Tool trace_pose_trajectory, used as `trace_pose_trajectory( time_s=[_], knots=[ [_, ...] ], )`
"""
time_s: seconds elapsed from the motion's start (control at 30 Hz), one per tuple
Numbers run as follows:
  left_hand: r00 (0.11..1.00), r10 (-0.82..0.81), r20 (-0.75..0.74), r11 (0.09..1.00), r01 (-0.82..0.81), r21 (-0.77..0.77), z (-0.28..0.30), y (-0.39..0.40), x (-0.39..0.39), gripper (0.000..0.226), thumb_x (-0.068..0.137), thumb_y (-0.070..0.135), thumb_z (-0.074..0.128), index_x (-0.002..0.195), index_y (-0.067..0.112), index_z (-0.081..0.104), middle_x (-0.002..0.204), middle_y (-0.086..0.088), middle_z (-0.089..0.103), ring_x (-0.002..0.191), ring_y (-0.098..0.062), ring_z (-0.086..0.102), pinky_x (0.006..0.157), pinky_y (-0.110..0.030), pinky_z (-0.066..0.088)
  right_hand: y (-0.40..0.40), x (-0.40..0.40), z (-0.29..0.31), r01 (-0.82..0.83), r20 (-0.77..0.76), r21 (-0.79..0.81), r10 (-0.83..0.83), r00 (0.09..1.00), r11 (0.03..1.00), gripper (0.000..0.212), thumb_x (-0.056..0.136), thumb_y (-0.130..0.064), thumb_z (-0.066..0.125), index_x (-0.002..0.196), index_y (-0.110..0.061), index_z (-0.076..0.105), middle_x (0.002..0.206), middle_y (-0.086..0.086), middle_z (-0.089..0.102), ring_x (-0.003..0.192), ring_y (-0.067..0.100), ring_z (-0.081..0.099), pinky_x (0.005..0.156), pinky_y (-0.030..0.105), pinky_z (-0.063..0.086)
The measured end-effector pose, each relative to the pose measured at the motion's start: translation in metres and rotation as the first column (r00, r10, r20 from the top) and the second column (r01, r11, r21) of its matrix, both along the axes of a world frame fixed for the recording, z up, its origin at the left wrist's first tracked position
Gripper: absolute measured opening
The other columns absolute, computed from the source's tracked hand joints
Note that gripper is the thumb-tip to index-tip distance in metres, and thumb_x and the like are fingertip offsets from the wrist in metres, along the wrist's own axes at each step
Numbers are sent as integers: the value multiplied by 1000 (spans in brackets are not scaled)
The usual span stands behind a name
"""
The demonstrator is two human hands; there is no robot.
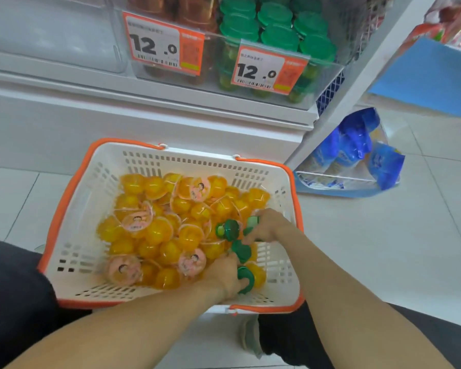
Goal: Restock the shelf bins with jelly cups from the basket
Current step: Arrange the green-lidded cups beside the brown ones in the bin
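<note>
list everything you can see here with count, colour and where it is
basket: one, white with orange rim, on the floor
jelly cups: many, orange-yellow, piled in the basket
green-lidded items: several, green, right side of the basket
green-lidded jars: many, right shelf bin
brown jars: a few, middle shelf bin
price tags: two, white and orange, bin fronts
blue packets: several, floor right
left hand: grips a green-lidded item
right hand: among the green-lidded items

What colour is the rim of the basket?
Orange. The basket is white with an orange rim and handles, seen clearly in the head view.
</note>
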State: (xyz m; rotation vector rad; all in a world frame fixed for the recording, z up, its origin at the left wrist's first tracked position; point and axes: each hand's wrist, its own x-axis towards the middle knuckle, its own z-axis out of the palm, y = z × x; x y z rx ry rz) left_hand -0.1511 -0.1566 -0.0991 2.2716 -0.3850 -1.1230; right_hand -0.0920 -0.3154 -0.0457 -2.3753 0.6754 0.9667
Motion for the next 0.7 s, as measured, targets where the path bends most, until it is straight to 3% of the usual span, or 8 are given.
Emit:
trace_pose_trajectory(
  time_s=[0.07, 0.13, 0.27, 0.37, 0.47, 0.57, 0.63, 0.7],
  knots=[
    [999, 38, -15, 999, -39, -17, -1, 0, 1, 39, 81, 35, 78, 109, 24, 54, 107, 4, 63, 96, -15, 60, 80, -24, 47, -4, 6, 14, 261, 42, 254, -280, 959, 931, 58, 65, -35, 91, 112, -14, 63, 109, 4, 68, 99, 20, 66, 87, 35, 58],
    [997, 63, -37, 998, -64, -16, -2, 3, 4, 31, 79, 30, 81, 91, 24, 52, 91, 4, 61, 81, -12, 57, 69, -23, 45, -2, 9, 32, 357, 36, 411, -406, 913, 839, 52, 71, -35, 88, 113, -16, 64, 109, 4, 71, 95, 18, 70, 80, 32, 60],
    [970, 108, -216, 992, -120, -42, 16, 16, 25, 31, 78, 28, 83, 88, 20, 55, 91, 2, 62, 81, -12, 59, 69, -24, 50, 5, 19, 73, 253, 41, 579, -337, 940, 775, 52, 83, -51, 72, 124, -21, 60, 105, 6, 75, 84, 20, 74, 80, 31, 55],
    [870, 147, -471, 947, -261, -188, 50, 25, 62, 28, 79, 23, 83, 94, 14, 60, 104, -5, 70, 100, -19, 68, 86, -34, 58, 13, 30, 105, 216, 33, 704, -336, 941, 676, 53, 91, -58, 57, 114, -11, 63, 91, 16, 74, 66, 22, 65, 66, 28, 48],
    [686, 120, -718, 758, -530, -380, 99, 36, 95, 11, 90, 1, 67, 97, 3, 59, 104, -16, 73, 102, -27, 70, 93, -39, 56, 21, 41, 139, 168, 73, 774, -351, 934, 610, 54, 96, -60, 44, 98, -10, 65, 81, 17, 68, 55, 21, 56, 53, 26, 42],
    [527, -54, -848, 507, -717, -478, 141, 49, 121, 24, 85, -1, 62, 108, -5, 65, 109, -29, 66, 98, -40, 68, 86, -51, 58, 26, 47, 174, 138, 108, 837, -407, 907, 530, 56, 99, -57, 38, 94, -8, 65, 79, 17, 64, 56, 24, 52, 50, 26, 40],
    [530, -122, -839, 426, -736, -527, 170, 53, 134, 34, 74, 8, 55, 101, -4, 69, 100, -28, 63, 84, -41, 66, 69, -49, 59, 26, 48, 195, 142, 122, 845, -443, 888, 516, 53, 99, -53, 39, 93, -8, 66, 82, 14, 65, 56, 24, 52, 48, 25, 37],
    [583, -131, -802, 438, -692, -574, 200, 50, 140, 42, 63, 21, 52, 98, 2, 65, 88, -24, 60, 69, -37, 62, 51, -36, 54, 28, 47, 215, 161, 135, 842, -489, 862, 515, 46, 100, -49, 41, 91, -10, 65, 84, 12, 67, 54, 21, 52, 45, 24, 31]
  ],
)
